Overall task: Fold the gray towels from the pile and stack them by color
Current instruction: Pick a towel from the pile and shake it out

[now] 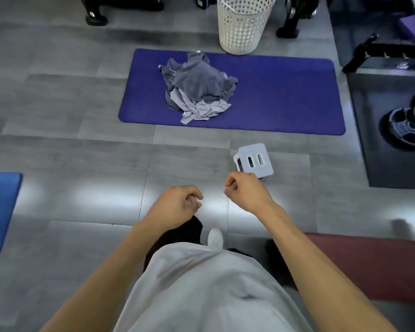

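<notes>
Both hands (175, 207) (246, 190) loosely curled, empty; towel pile (198, 88) upper centre looks soft, light, floppy, so pinch a top corner.

My gym floor.
Weight plates (407, 125) to my right, exercise mat (273, 97) ahead, machine feet (288, 32) beyond it.

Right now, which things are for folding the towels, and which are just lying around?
For the job:
towel pile, dark and light gray mixed
purple mat under the pile
left hand and right hand, both holding nothing

Just lying about:
white basket
small stool
blue mat
weight plates
red mat
</notes>
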A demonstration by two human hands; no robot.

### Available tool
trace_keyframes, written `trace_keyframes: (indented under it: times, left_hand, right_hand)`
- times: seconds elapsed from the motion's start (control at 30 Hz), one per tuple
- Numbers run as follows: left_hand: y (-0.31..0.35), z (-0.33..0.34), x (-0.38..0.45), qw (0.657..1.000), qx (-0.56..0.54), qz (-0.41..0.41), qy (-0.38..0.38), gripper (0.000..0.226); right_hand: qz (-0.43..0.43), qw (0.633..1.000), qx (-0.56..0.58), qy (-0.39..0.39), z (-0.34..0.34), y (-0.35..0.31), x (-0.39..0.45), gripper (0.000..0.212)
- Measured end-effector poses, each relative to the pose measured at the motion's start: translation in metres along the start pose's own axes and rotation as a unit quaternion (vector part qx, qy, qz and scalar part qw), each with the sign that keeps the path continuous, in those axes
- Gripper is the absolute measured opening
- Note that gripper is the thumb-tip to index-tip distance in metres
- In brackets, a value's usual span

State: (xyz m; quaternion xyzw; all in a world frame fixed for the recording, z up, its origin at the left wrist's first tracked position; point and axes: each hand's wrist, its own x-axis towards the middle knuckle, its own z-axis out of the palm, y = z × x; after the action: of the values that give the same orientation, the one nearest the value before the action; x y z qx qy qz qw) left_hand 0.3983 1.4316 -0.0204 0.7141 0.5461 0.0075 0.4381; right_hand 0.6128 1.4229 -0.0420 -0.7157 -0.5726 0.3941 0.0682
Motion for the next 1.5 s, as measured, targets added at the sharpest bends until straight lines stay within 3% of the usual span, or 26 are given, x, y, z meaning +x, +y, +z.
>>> trace_keyframes:
  times: [0.23,0.33,0.5,0.7,0.83,1.0,1.2,1.5]
  left_hand:
    - [0.012,-0.072,0.15,0.999,-0.036,-0.007,0.016,0.011]
    - [0.018,-0.112,0.216,0.999,-0.031,-0.004,0.009,0.009]
    - [0.043,-0.18,0.328,0.998,-0.002,0.02,0.057,0.014]
    - [0.075,-0.241,0.443,0.997,-0.025,-0.014,0.066,0.01]
    - [0.092,-0.258,0.502,0.998,-0.019,-0.037,0.056,0.011]
    - [0.119,-0.273,0.554,0.997,-0.062,-0.039,0.026,0.028]
    - [0.14,-0.28,0.626,0.995,-0.088,-0.041,0.033,0.015]
    - [0.154,-0.244,0.737,0.992,-0.106,-0.037,-0.052,0.016]
  right_hand:
    - [0.013,1.0,-0.018,-0.006,-0.073,-0.029,0.142,0.003]
    - [0.038,0.999,-0.001,-0.008,-0.105,-0.039,0.198,0.01]
    - [0.055,0.998,-0.022,-0.005,-0.156,-0.048,0.274,0.014]
    - [0.082,0.996,0.021,-0.012,-0.211,-0.039,0.357,0.016]
    - [0.074,0.997,0.034,-0.015,-0.247,-0.026,0.431,0.012]
    - [0.086,0.994,0.067,0.006,-0.31,-0.016,0.496,0.012]
    - [0.108,0.992,0.068,0.021,-0.363,0.001,0.547,0.01]
    - [0.155,0.985,0.062,0.031,-0.399,0.051,0.581,0.011]
